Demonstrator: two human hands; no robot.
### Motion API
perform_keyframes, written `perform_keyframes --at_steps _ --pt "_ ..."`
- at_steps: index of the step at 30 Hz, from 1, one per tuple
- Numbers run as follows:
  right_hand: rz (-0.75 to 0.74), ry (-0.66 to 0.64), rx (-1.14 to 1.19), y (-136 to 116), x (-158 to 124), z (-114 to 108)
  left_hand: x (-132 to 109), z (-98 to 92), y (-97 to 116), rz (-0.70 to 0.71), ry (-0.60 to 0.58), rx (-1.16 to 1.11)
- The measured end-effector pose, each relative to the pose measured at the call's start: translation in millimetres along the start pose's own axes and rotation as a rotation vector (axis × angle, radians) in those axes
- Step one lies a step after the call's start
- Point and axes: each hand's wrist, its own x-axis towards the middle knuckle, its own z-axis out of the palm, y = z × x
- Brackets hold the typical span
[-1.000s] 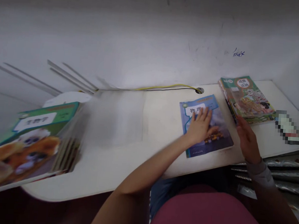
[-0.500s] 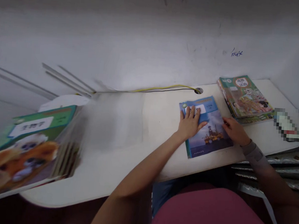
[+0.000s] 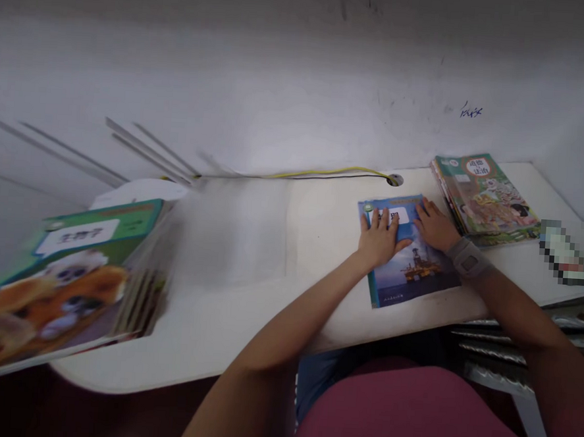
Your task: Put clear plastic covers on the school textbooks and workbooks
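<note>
A blue textbook [image 3: 414,279] with an oil rig at sea on its cover lies flat on the white desk [image 3: 246,321]. My left hand [image 3: 380,240] rests on its upper left part, fingers spread, covering some of the white title box. On the book's upper right edge lies my right hand [image 3: 436,226], also with fingers apart and a grey band on the wrist. Just beyond that hand sits a stack of books [image 3: 491,191], topped by a green illustrated cover.
At the left is a larger stack of books [image 3: 71,277] with a green cover on top. Yellow and black cables [image 3: 324,172] run along the wall to a round desk hole [image 3: 394,180]. A pixelated object [image 3: 567,255] lies at the right end.
My right hand has moved up along the book's right side and now lies spread on its upper edge. The left hand stays on the cover. The view has shifted slightly.
</note>
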Motion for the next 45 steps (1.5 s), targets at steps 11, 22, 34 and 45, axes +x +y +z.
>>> perform_keyframes --at_steps 11,22,34,45 --pt "0.148 0.084 0.090 12.5 -2.2 14.4 12.6 4.6 -2.3 -0.049 0.024 -0.027" --pt "0.238 0.201 0.142 24.9 3.9 13.7 -5.5 -14.6 -54.8 -0.489 0.149 -1.315" --pt "0.294 0.277 0.249 26.1 3.1 17.3 -15.0 -13.6 -53.0 -0.505 -0.068 -1.383" --pt "0.207 0.214 0.303 6.1 4.5 13.0 -31.5 -19.4 -71.8 -0.469 0.116 -0.656"
